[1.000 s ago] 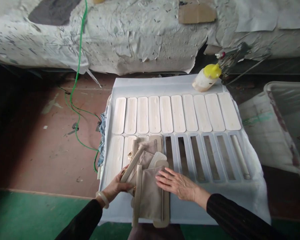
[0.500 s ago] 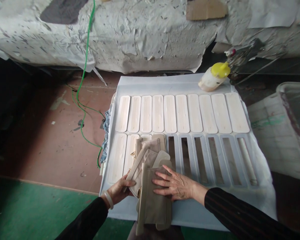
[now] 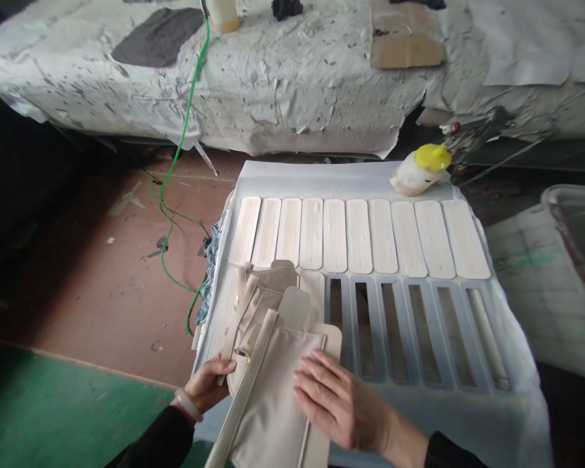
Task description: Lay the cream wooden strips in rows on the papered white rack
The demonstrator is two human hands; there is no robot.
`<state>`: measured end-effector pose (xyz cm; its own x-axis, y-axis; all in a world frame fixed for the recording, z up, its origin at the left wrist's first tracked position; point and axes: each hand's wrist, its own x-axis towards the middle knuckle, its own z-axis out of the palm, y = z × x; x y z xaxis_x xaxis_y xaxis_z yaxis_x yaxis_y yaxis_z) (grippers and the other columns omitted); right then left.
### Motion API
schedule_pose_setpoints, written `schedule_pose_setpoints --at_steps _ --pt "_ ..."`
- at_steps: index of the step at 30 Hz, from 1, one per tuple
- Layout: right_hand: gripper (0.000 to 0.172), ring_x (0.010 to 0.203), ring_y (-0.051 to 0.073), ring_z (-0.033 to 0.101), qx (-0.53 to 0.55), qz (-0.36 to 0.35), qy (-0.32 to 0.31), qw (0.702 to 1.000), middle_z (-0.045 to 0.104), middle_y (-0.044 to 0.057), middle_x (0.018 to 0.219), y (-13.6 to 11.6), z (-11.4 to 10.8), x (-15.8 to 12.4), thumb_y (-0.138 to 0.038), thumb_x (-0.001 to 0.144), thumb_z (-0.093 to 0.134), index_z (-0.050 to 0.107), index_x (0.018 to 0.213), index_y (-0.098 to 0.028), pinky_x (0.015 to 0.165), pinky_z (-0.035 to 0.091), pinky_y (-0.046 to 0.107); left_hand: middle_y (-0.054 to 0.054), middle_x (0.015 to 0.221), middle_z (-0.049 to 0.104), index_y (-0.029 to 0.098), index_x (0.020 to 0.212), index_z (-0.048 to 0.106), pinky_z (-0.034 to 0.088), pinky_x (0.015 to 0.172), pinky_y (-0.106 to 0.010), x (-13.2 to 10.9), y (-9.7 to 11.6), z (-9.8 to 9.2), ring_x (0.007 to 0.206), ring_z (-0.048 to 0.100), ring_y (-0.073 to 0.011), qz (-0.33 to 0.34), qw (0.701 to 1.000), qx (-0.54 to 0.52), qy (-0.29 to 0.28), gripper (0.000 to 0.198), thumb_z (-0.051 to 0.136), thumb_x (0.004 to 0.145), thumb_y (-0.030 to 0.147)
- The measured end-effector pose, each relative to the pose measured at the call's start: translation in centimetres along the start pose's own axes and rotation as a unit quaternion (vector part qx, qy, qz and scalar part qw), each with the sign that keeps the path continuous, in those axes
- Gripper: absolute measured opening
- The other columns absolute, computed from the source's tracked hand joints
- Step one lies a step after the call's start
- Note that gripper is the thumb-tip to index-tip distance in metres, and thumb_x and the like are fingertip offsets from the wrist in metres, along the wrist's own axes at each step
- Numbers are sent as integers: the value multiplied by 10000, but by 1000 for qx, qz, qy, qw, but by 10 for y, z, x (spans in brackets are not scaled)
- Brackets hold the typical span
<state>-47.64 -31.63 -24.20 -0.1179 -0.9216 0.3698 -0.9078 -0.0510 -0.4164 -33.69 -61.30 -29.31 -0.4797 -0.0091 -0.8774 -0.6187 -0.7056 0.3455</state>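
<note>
Several beige zippered pieces (image 3: pixel 273 390) lie overlapped at the near left of a pale-covered board (image 3: pixel 322 179). My left hand (image 3: pixel 208 383) pinches the left edge of the rear pieces, thumb on top. Across the front piece rests my right hand (image 3: pixel 338 403), its fingers extended flat on the fabric. Small gold zipper pulls show between the pieces. Rounded white strips (image 3: pixel 358 235) form a row along the board's far half. Slotted blue-grey frames (image 3: pixel 422 331) lie to the right of the beige pieces.
A glue-stained bottle with a yellow cap (image 3: pixel 433 158) stands at the board's back right. Behind is a long, stained covered bench (image 3: pixel 292 84). A green cord (image 3: pixel 188 117) hangs at the left. A whitish bin (image 3: pixel 531 260) is at the right.
The beige pieces have moved left and nearer, with the front one now tilted. Both hands have moved nearer, my left hand also leftward. The view has tipped up, showing more bench.
</note>
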Motion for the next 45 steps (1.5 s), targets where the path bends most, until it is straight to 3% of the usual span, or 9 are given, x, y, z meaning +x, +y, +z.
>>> schedule_pose_setpoints --at_steps 4,10,15,17,20,24,27,32,45 --pt "325 1014 227 698 66 176 134 973 748 115 1075 -18 -17 -26 -111 923 476 551 1238 -136 905 592 338 -12 833 670 189 1047 631 550 672 -289 11 3 -26 750 652 -184 31 997 46 52 495 847 604 226" --pt "263 782 213 739 136 610 232 746 771 62 892 -19 -23 -69 -443 933 528 631 1043 -228 643 578 216 -66 999 670 213 1244 541 543 793 -398 5 16 -32 863 646 -254 34 977 200 67 664 781 707 521" --pt "432 779 236 694 192 700 231 648 742 52 840 10 -21 -65 -638 845 530 629 906 -221 662 535 282 -79 887 682 231 1065 653 467 723 -384 -16 37 -22 820 636 -307 208 744 559 301 525 618 771 665" --pt "445 752 228 663 217 701 225 641 709 33 786 18 -13 -59 -653 847 510 607 888 -221 657 512 297 -62 1049 679 281 1129 637 468 766 -375 -16 36 0 912 639 -306 307 689 579 310 446 622 810 592" --pt "444 590 189 540 161 689 217 672 544 -17 596 25 2 -50 -656 860 465 513 728 -235 574 432 308 -39 1248 627 303 1212 623 440 984 -347 0 24 53 1130 588 -280 426 684 573 149 379 654 857 432" --pt "426 507 154 392 55 664 223 712 385 -55 540 28 5 -42 -602 897 428 384 650 -257 555 345 317 -57 1416 517 280 1390 497 348 1128 -452 51 -3 125 1346 422 -285 452 651 609 -47 475 569 925 342" --pt "401 512 162 405 46 655 209 724 423 -43 554 32 -2 -42 -576 912 413 400 669 -258 566 330 322 -109 1508 395 214 1465 383 282 1154 -566 93 -19 153 1425 290 -325 459 607 642 -91 618 604 897 318" --pt "399 523 172 390 96 669 171 717 444 -36 554 54 5 -49 -599 893 403 400 678 -262 562 303 328 -156 1492 406 134 1402 445 275 1169 -547 131 -26 156 1420 295 -329 475 567 668 -79 652 685 836 351" --pt "435 592 184 518 338 661 173 647 573 -14 584 101 77 -71 -607 807 540 620 731 -187 576 430 306 -93 1474 444 199 1438 398 314 1155 -501 134 -25 157 1402 328 -274 477 547 685 -65 590 599 913 377"
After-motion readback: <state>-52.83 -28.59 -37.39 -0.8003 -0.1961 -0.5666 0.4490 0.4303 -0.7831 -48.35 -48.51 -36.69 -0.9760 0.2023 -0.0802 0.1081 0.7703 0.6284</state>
